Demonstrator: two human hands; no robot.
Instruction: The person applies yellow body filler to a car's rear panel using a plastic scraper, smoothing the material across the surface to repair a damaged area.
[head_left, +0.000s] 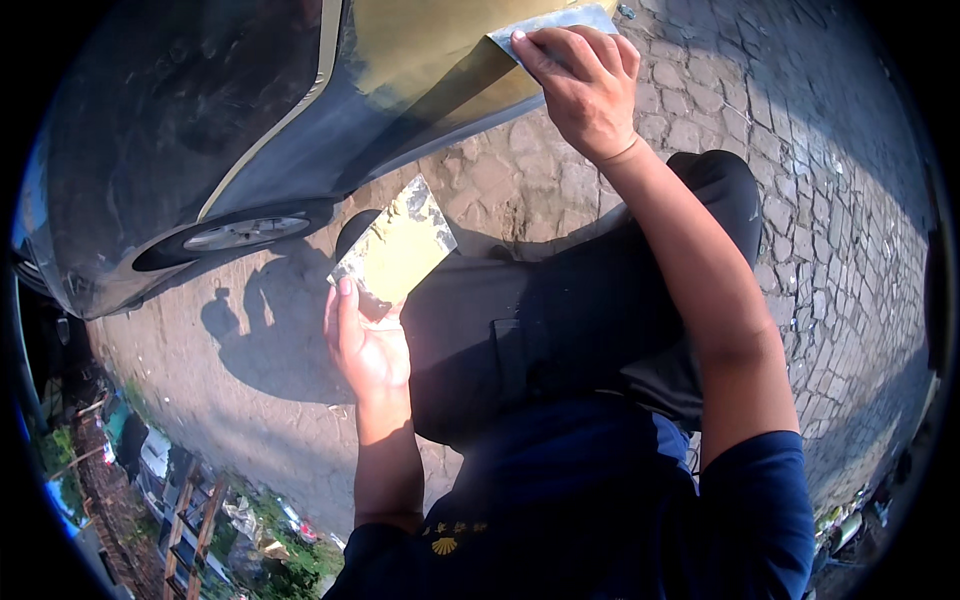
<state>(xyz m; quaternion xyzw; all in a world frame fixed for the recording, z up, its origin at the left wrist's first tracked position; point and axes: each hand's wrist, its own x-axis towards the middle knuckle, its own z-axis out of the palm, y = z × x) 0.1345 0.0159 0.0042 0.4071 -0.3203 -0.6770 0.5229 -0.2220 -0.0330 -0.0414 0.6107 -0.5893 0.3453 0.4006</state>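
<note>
My left hand (368, 335) grips the lower corner of a flat square putty board (402, 245), thumb on top. Yellow body filler covers much of its face, with grey smears near the corners. My right hand (590, 85) is closed on a thin grey metal putty spreader (572, 18), fingers along its edge. The spreader lies against the lower edge of a dark car body panel (350, 150), where yellow filler (425, 45) is spread in a broad patch. Whether the whole blade edge touches the panel cannot be made out.
The car's wheel (245, 233) is at the left, beyond the putty board. Stone paving (820, 250) stretches to the right. My bent legs (560, 310) in dark trousers are below the panel. Planks (185, 530), plants and litter lie at the lower left.
</note>
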